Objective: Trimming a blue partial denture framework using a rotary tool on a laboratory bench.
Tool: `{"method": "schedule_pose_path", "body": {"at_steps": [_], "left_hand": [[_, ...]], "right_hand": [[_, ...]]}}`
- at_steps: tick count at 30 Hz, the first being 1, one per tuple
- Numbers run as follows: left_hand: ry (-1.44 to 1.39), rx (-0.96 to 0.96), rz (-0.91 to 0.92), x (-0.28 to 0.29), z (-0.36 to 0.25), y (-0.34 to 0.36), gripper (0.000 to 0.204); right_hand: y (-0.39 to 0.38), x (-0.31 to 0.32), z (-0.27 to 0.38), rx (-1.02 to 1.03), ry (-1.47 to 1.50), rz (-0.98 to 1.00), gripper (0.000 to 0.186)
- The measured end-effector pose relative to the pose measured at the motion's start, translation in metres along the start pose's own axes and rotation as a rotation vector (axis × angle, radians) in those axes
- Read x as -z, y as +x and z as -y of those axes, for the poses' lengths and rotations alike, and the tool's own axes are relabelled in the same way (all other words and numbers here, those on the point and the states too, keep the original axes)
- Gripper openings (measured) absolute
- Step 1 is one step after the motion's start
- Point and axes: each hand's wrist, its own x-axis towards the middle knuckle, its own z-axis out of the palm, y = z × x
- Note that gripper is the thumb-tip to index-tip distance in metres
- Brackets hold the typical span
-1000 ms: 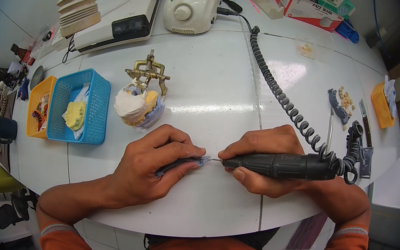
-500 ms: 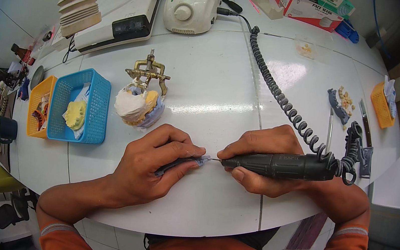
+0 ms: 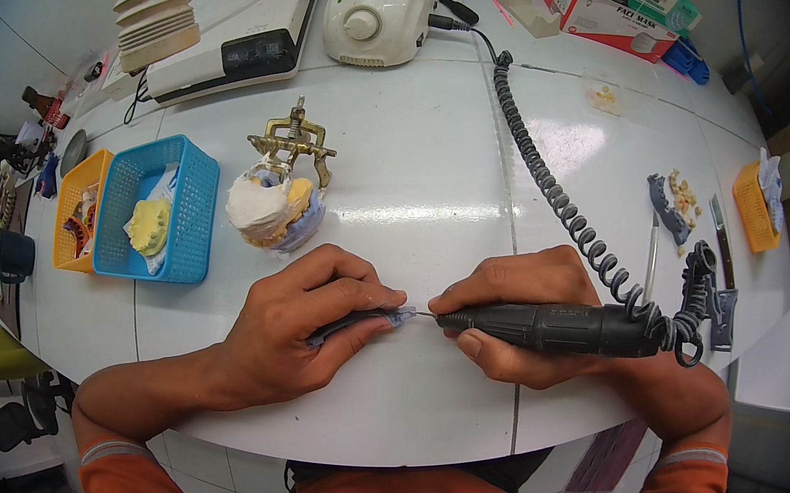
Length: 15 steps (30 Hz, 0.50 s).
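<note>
I'm reading this as a grinding or trimming step: my right hand is gripping a black rotary handpiece, closed around its front end, and is pointing the thin bit leftward at a small blue-grey piece. My left hand is pinching that piece between thumb and fingers, nearly closed, leaving one end poking out. The piece is lying mostly inside that hand, in front of the middle of the desk's near edge; the bit is meeting or almost meeting its exposed end, and I'm not able to tell which. As I'm judging it, the next move is calling for a firm pinch and light strokes, fingertips clear of the bit.
</note>
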Motion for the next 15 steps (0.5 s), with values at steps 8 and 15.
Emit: {"method": "schedule_pose_path", "body": {"at_steps": [8, 15], "left_hand": [[0.008, 0.001, -0.006, -0.0007, -0.0003, -0.0001, 0.029], [0.025, 0.001, -0.006, -0.0002, -0.0016, 0.0001, 0.029]], "right_hand": [[-0.0003, 0.0016, -0.0003, 0.018, -0.011, 0.015, 0.029], [-0.0003, 0.0024, 0.0008, 0.014, -0.005, 0.025, 0.029]]}}
